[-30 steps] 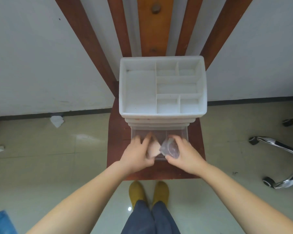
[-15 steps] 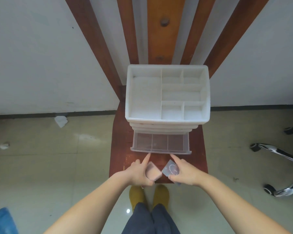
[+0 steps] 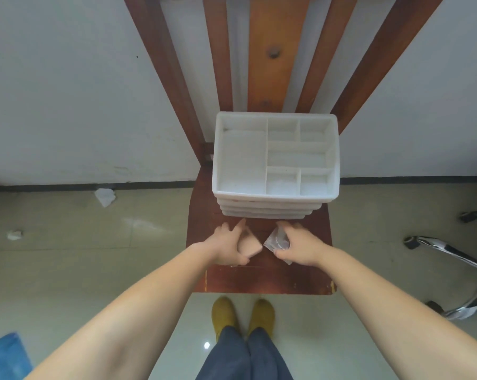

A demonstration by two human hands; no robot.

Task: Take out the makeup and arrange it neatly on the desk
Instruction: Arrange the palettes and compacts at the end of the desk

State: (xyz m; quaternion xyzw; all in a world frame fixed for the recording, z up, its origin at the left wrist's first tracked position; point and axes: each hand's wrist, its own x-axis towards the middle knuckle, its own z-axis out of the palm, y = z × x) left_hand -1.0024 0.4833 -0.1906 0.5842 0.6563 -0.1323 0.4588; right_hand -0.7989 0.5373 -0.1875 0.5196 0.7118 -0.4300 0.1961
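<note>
A white makeup organizer [image 3: 275, 197] with bare top compartments stands at the back of a red-brown wooden seat [image 3: 267, 281]. Its drawers are all pushed in. Just in front of it, my left hand [image 3: 227, 246] grips a small pinkish-beige square case [image 3: 249, 244]. Close beside it on the right, my right hand [image 3: 296, 246] pinches a small clear plastic case [image 3: 277, 240]. The two cases nearly touch at their corners, just above the seat.
The chair's slatted wooden back [image 3: 275, 50] rises behind the organizer against a white wall. Crumpled paper [image 3: 105, 196] lies on the tiled floor at left. A chrome office-chair base [image 3: 457, 259] sits at right. My feet [image 3: 243, 314] are below the seat's front edge.
The clear bottom drawer, open before, is now pushed shut. Both hands came out of the drawer holding the two small cases and now hover over the seat in front of the organizer.
</note>
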